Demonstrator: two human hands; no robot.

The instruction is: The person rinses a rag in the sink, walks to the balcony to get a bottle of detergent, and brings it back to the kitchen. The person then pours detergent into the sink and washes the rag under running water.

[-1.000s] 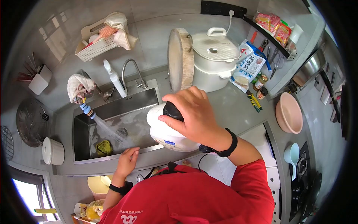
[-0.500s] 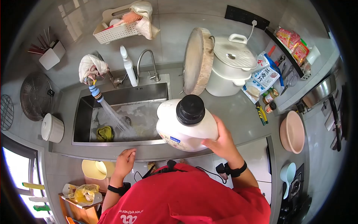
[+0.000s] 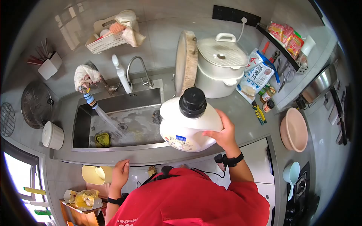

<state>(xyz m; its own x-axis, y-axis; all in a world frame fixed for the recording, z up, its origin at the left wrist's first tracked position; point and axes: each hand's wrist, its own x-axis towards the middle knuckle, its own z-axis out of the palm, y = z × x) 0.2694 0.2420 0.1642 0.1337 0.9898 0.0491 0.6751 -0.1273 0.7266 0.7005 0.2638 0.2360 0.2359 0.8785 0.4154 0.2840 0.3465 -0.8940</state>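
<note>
My right hand [image 3: 225, 135] is wrapped round the side of a big white bottle [image 3: 188, 130] with a black cap [image 3: 192, 102]. The bottle stands upright over the front right edge of the sink [image 3: 154, 146]. My left hand [image 3: 120, 172] is by the counter's front edge, fingers curled together, and what it holds, if anything, is hidden. Water runs from the cloth-wrapped tap [image 3: 89, 98] into the sink. A yellow-green cloth [image 3: 102, 139] lies in the basin, and a dark scrubber [image 3: 156, 116] is near its right wall.
Behind the bottle are a round wooden board [image 3: 186, 62] and a white pot [image 3: 218, 81]. A white spray bottle [image 3: 122, 75] stands by the curved faucet [image 3: 145, 73]. Jars [image 3: 268, 94], pliers [image 3: 258, 113] and a pink basin [image 3: 293, 130] are at the right.
My right hand has gone from the black cap to the bottle's right side. The cap is now uncovered and the bottle more upright. The view has shifted slightly.
</note>
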